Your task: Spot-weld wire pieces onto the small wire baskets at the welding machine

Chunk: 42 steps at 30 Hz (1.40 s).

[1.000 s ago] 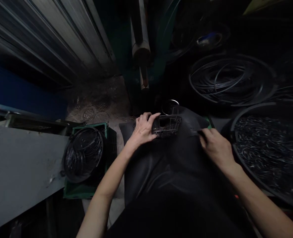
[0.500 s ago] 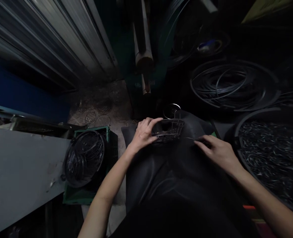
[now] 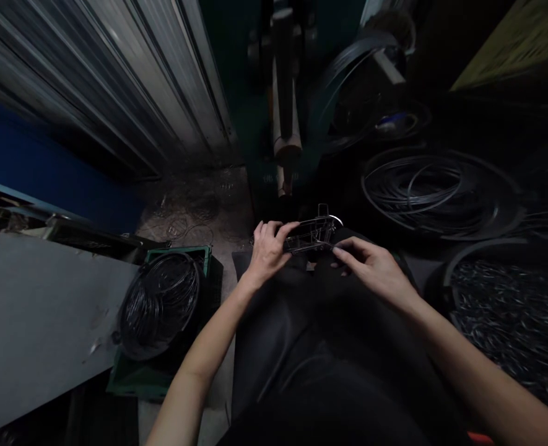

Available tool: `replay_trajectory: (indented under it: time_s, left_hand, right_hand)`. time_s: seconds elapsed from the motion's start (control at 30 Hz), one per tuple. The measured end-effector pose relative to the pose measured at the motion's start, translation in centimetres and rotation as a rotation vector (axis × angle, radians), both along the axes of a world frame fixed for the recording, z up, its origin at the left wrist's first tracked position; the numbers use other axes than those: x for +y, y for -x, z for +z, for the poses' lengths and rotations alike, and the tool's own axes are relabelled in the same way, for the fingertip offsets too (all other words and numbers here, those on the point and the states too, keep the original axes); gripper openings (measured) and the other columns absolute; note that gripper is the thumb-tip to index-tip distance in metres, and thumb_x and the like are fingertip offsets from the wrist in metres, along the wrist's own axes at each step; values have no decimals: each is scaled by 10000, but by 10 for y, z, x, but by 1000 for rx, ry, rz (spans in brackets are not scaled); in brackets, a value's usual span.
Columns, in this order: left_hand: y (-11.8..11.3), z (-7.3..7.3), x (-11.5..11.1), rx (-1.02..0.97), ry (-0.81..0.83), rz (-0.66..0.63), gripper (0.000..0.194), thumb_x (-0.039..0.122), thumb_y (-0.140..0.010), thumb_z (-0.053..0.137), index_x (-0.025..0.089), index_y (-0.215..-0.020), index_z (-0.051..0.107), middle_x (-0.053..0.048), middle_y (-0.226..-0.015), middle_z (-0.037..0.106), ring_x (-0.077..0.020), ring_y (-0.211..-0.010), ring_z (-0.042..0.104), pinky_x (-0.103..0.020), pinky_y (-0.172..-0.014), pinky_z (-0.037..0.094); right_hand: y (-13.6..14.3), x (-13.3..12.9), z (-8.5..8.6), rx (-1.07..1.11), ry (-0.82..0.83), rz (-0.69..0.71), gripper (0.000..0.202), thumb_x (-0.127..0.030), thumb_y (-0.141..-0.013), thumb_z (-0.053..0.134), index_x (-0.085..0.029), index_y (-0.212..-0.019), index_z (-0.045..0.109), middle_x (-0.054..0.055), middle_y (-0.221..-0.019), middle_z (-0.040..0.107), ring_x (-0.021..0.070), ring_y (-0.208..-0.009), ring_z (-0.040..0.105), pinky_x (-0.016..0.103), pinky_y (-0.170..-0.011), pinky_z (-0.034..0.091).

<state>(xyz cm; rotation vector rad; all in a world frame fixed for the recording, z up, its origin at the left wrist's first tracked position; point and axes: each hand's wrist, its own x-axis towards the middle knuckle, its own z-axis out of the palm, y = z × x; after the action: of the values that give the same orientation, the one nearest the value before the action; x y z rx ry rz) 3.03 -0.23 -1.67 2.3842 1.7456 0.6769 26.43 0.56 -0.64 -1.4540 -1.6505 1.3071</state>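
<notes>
My left hand point(image 3: 269, 251) is closed round the left end of a small wire frame point(image 3: 314, 234), a cage of thin metal rods with a shiny ring at its far right corner. My right hand point(image 3: 378, 266) is closed in a pinch at the frame's near right corner. A short thin metal wire point(image 3: 328, 245) runs from its fingertips to the frame; I cannot tell whether it touches the rods. The frame is above my lap, over a dark apron point(image 3: 296, 347).
A machine's round-ended bar point(image 3: 287, 145) juts out ahead. On the right are a tub of coiled wire point(image 3: 434, 186) and a tub of small metal pieces point(image 3: 501, 322). On the left, a basin of wire rings point(image 3: 160, 303) sits on a green crate point(image 3: 137, 381) beside a grey panel point(image 3: 46, 322).
My right hand has moved left with the thin wire, up to the frame. The frame has turned and shifted slightly in my left hand. The whole view has dropped a little.
</notes>
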Motion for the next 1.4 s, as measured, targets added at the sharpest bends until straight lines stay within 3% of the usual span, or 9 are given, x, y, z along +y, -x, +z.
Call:
replay_trajectory:
  time_s: [0.2, 0.37, 0.57, 0.87, 1.17, 1.4]
  left_hand:
    - [3, -2, 3, -19, 14, 26, 697, 126, -711, 603, 262, -1355, 373, -57, -1153, 466, -231, -1142, 465, -536, -1127, 224]
    - [6, -1, 5, -24, 41, 20, 687, 132, -715, 593, 268, -1352, 376, -53, -1141, 464, -230, -1136, 469, -546, -1136, 210]
    - [10, -1, 8, -58, 41, 47, 672, 128, -711, 589, 271, -1339, 396, -51, -1132, 474, -229, -1133, 479, -555, -1136, 210]
    - [13, -11, 19, -182, -69, 87, 648, 130, -718, 612, 241, -1316, 389, -59, -1130, 506, -215, -1121, 502, -536, -1131, 251]
    - [18, -28, 36, -129, -165, 95, 653, 117, -714, 611, 278, -1319, 426, -53, -1125, 509, -221, -1116, 512, -571, -1131, 241]
    - [22, -36, 44, -143, -220, 79, 654, 119, -714, 612, 255, -1322, 414, -63, -1136, 493, -212, -1126, 505, -553, -1136, 247]
  right_hand:
    - [30, 15, 15, 140, 58, -50, 365, -511, -696, 688, -174, -830, 649, 47, -777, 687, 183, -676, 666, 281, -588, 526]
    - [52, 33, 3, 267, 131, -68, 355, -487, -634, 733, -179, -767, 615, 30, -708, 664, 189, -640, 656, 294, -553, 529]
    - [62, 38, -18, 164, -68, -68, 314, -492, -734, 661, -189, -814, 641, 20, -752, 661, 164, -668, 614, 299, -624, 511]
    - [79, 34, -15, 81, -333, -176, 311, -488, -823, 590, -189, -865, 665, 28, -829, 678, 166, -752, 611, 287, -724, 468]
    - [88, 47, -22, 85, -456, -172, 283, -464, -845, 572, -192, -859, 651, 38, -841, 674, 179, -794, 616, 310, -769, 481]
    - [90, 56, -33, 85, -448, -173, 288, -468, -848, 567, -196, -892, 652, 46, -857, 668, 179, -794, 617, 325, -785, 503]
